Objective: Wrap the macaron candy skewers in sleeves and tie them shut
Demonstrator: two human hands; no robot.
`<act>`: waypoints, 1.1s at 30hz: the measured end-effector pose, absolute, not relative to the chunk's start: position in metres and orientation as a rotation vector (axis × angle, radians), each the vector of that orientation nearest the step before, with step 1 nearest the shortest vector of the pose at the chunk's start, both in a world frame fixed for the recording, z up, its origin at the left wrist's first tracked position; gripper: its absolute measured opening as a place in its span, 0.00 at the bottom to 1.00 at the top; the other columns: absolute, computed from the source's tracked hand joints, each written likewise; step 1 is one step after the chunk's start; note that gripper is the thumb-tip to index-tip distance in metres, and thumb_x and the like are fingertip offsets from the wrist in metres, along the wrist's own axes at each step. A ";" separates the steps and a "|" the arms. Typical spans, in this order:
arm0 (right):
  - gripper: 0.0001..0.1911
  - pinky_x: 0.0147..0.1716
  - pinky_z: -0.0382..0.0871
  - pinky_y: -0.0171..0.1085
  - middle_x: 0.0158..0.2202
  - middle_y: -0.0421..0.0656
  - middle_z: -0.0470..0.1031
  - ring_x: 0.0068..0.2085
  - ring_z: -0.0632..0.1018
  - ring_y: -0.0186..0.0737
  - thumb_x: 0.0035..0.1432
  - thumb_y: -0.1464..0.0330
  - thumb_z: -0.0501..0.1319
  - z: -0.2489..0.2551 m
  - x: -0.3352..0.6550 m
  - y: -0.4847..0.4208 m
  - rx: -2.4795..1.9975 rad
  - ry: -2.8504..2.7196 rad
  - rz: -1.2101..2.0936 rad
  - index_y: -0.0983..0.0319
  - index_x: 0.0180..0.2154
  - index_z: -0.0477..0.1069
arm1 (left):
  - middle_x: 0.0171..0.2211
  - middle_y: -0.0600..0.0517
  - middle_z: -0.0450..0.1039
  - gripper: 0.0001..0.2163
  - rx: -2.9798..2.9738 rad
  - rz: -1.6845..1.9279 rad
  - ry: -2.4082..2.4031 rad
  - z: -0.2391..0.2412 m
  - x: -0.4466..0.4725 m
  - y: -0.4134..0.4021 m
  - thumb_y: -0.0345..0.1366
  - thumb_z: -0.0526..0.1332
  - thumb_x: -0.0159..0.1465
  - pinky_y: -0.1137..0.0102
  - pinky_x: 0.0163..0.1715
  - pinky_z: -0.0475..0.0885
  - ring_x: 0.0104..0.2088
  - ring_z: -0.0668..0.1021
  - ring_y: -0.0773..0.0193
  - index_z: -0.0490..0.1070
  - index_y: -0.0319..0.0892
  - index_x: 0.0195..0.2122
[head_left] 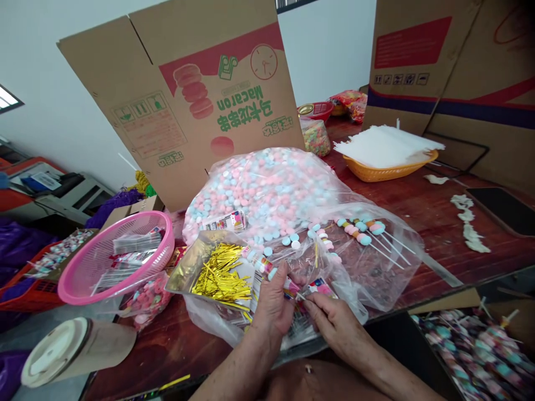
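Observation:
My left hand [276, 306] is closed around a candy skewer [260, 262] of pink, pale blue and brownish pieces, its top end pointing up and left. Close by on the right, the fingertips of my right hand [336, 323] are pinched at the lower end of the skewer; what they grip is too small to make out. A printed label [321, 287] shows just behind those fingers. Left of my hands, gold twist ties [221, 275] lie in an open foil pouch [178, 278]. Several finished-looking skewers [359, 231] rest on clear plastic to the right.
A large clear bag of pink and blue candies [267, 189] stands behind my hands, before a cardboard box [188, 72]. Leftward are a pink basket [67, 278] and a lidded cup [104, 342]. White sticks fill a yellow basket [376, 171]; a phone [504, 210] lies right.

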State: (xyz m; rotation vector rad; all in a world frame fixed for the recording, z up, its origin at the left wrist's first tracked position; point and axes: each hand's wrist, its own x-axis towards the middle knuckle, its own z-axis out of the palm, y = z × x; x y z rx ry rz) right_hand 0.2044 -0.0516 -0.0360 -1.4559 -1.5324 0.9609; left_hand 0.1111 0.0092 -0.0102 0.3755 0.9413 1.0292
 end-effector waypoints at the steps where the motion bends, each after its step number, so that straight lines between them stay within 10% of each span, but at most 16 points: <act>1: 0.17 0.21 0.58 0.31 0.18 0.39 0.65 0.21 0.66 0.33 0.61 0.63 0.46 -0.036 0.203 -0.052 -1.450 -1.543 0.952 0.62 0.24 0.63 | 0.15 0.58 0.68 0.16 0.378 1.021 0.942 -0.010 0.110 0.010 0.44 0.69 0.45 0.70 0.30 0.70 0.20 0.73 0.68 0.65 0.40 0.25; 6: 0.15 0.28 0.65 0.34 0.26 0.44 0.72 0.28 0.73 0.38 0.60 0.66 0.46 -0.031 0.190 -0.049 -1.418 -1.512 0.849 0.62 0.28 0.67 | 0.19 0.51 0.71 0.22 0.509 0.820 0.935 -0.020 0.116 0.004 0.56 0.57 0.53 0.68 0.31 0.70 0.25 0.75 0.63 0.60 0.41 0.17; 10: 0.15 0.25 0.64 0.33 0.22 0.42 0.70 0.25 0.71 0.36 0.59 0.67 0.46 -0.031 0.191 -0.045 -1.402 -1.482 0.819 0.62 0.28 0.68 | 0.29 0.49 0.74 0.21 0.981 0.723 1.036 -0.019 0.110 -0.005 0.53 0.50 0.59 0.68 0.39 0.69 0.33 0.75 0.61 0.71 0.40 0.29; 16: 0.16 0.21 0.58 0.30 0.17 0.36 0.64 0.20 0.65 0.31 0.61 0.63 0.46 -0.022 0.228 -0.045 -1.450 -1.558 0.857 0.61 0.24 0.62 | 0.25 0.51 0.74 0.10 2.214 0.558 1.061 0.053 0.044 0.003 0.42 0.57 0.59 0.69 0.32 0.68 0.28 0.74 0.62 0.74 0.44 0.28; 21: 0.17 0.23 0.58 0.30 0.20 0.37 0.65 0.23 0.66 0.31 0.63 0.63 0.45 0.003 0.250 -0.045 -1.349 -1.822 0.872 0.61 0.26 0.64 | 0.49 0.45 0.69 0.22 2.911 0.582 1.117 0.073 0.022 0.042 0.46 0.66 0.50 0.46 0.54 0.49 0.52 0.67 0.43 0.70 0.47 0.45; 26: 0.17 0.27 0.61 0.31 0.23 0.39 0.70 0.26 0.69 0.34 0.62 0.64 0.46 0.017 0.258 -0.040 -1.361 -1.980 0.750 0.60 0.28 0.68 | 0.32 0.46 0.74 0.13 2.749 0.090 1.032 0.036 0.042 0.040 0.44 0.57 0.59 0.64 0.36 0.66 0.33 0.76 0.53 0.70 0.43 0.41; 33: 0.13 0.29 0.62 0.33 0.29 0.43 0.73 0.29 0.71 0.37 0.60 0.66 0.48 0.010 0.255 -0.020 -1.462 -2.007 0.582 0.61 0.37 0.70 | 0.23 0.52 0.68 0.14 2.178 0.334 1.105 0.001 0.053 0.013 0.44 0.45 0.65 0.73 0.24 0.59 0.24 0.70 0.64 0.65 0.43 0.34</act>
